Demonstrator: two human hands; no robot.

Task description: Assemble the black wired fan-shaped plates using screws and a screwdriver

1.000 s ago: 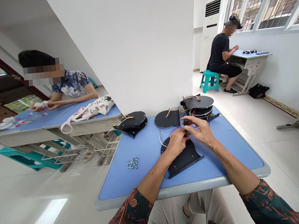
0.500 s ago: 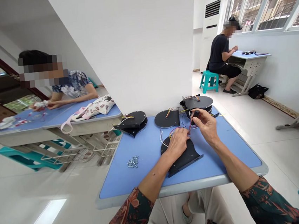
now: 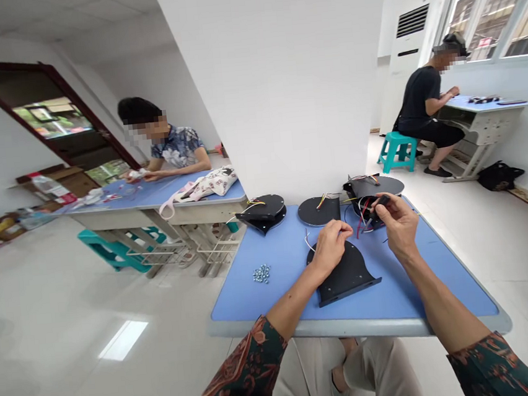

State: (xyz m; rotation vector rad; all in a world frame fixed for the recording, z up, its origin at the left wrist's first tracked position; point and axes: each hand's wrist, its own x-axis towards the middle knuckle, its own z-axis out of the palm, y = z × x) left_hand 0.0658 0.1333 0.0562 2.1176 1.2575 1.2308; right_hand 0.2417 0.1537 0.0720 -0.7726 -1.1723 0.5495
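In front of me on the blue table lies a black metal plate (image 3: 346, 274) with a rounded far end and a bent-up near edge. My left hand (image 3: 329, 249) is over its far left part, fingers pinched; I cannot make out what they hold, if anything. White wires (image 3: 308, 241) stick out beside that hand. My right hand (image 3: 401, 225) is raised to the right of the plate, thumb and fingers closed on a small black part (image 3: 382, 200). Red and dark wires (image 3: 359, 226) hang near it, against the stack behind.
A pile of small screws (image 3: 262, 274) lies left of the plate. Along the back edge stand black round housings with wires: a left one (image 3: 265, 207), a middle one (image 3: 317, 211) and a right stack (image 3: 379, 185). Two people work at other tables.
My hands have moved apart: the right one has drawn away rightward with the small black part, and the left one has lifted slightly. The camera view has turned left.
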